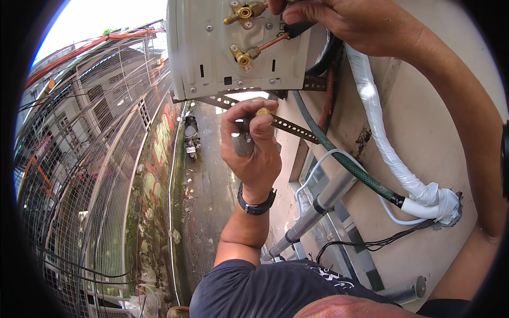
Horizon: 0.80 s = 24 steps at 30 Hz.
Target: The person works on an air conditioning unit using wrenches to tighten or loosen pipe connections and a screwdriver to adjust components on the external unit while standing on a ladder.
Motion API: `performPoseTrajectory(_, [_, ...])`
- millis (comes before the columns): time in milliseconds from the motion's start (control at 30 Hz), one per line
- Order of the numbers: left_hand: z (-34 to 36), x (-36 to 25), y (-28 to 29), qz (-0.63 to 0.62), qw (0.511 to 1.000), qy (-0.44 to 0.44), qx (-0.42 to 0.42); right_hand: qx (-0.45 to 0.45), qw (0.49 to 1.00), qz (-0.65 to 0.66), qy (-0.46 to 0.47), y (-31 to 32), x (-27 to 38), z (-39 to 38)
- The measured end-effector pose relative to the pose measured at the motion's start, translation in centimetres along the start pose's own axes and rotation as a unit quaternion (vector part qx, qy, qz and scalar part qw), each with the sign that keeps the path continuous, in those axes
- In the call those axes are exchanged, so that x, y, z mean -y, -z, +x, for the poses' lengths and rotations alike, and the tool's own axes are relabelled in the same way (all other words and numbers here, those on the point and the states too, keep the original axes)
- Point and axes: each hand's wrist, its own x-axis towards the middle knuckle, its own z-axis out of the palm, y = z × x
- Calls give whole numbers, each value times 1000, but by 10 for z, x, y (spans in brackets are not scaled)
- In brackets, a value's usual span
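My left hand (252, 143), a dark watch on its wrist, pinches a small brass cap (262, 112) between thumb and finger. Something grey shows in the gap of its curled fingers; I cannot tell what it is. Up at the top edge my right hand (344, 21) closes around the upper copper pipe beside the upper brass valve (244, 12); the fingertips are partly cut off. Below it, the lower brass valve (243, 57) has a copper pipe (274, 41) joined to it, running into black insulation (298, 29). Both valves sit on the beige outdoor air conditioner unit (196, 58).
A perforated metal bracket (295, 130) supports the unit. A white-wrapped pipe bundle (379, 116) and a green hose (344, 159) meet at the wall. Metal tubing (323, 199) stands beside me. Far below is an alley with a parked motorcycle (191, 135); cables (79, 153) crowd the left.
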Motion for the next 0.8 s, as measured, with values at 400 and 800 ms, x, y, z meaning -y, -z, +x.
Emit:
performPoseTrajectory(400, [72,1,17,249,965,-84,-16,-241,947,-50,205,-65,-40,43])
performPoseTrajectory(800, [75,5,16,256,961,-105,24,-308,915,-221,141,-94,-47,34])
